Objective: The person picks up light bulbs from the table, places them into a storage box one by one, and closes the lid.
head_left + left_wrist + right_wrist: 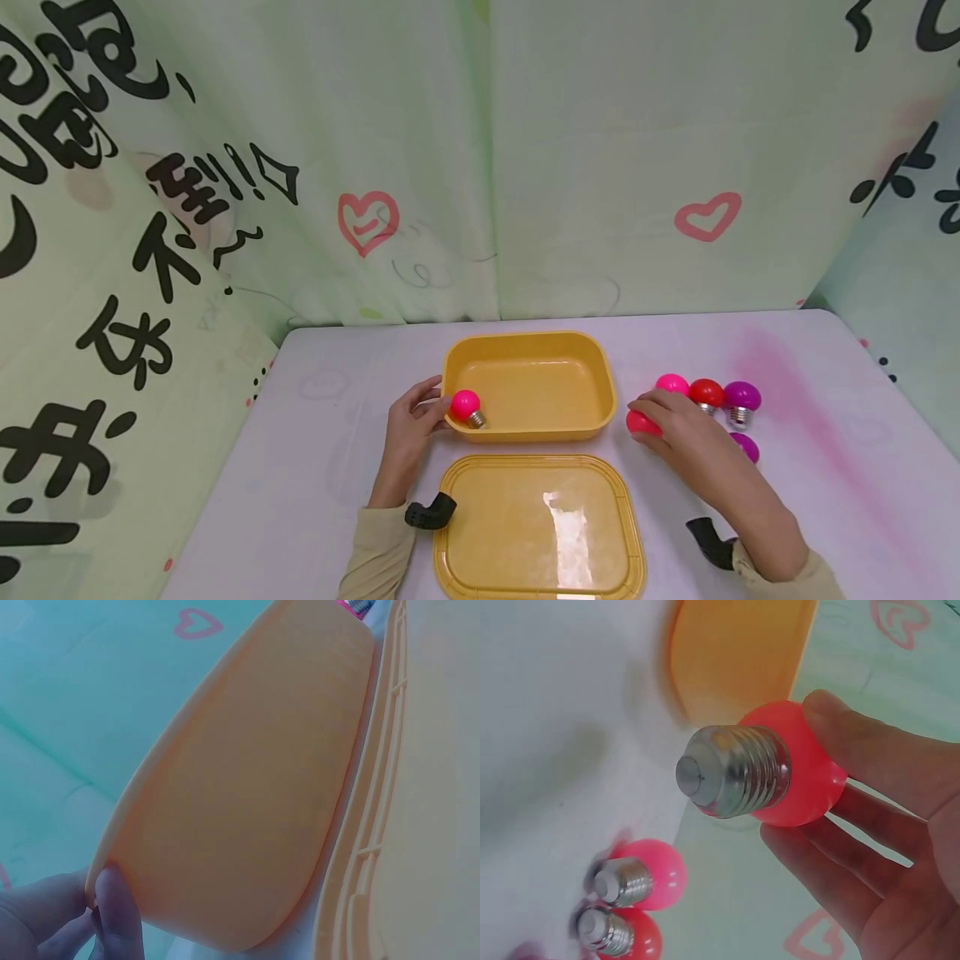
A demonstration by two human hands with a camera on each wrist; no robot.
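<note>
My right hand [686, 433] holds a red light bulb [802, 769] by its round globe, thumb on one side and fingers on the other, its metal screw base bare. It is just right of a yellow plastic box [525, 342]. My left hand [412, 421] pinches the box's left rim, with the thumb on the wall in the left wrist view. Inside the box, at its left front corner, lies a pink bulb [466, 405]. Several more bulbs are behind and beside my right hand: a pink one [672, 384], a red one [707, 392] and purple ones [742, 395].
A yellow lid [517, 533] lies flat in front of the box, close to its near side. Both rest on a whitish table [337, 400] with a pink smear at the right. A pale green curtain [600, 167] with black writing and red hearts hangs behind and at the sides.
</note>
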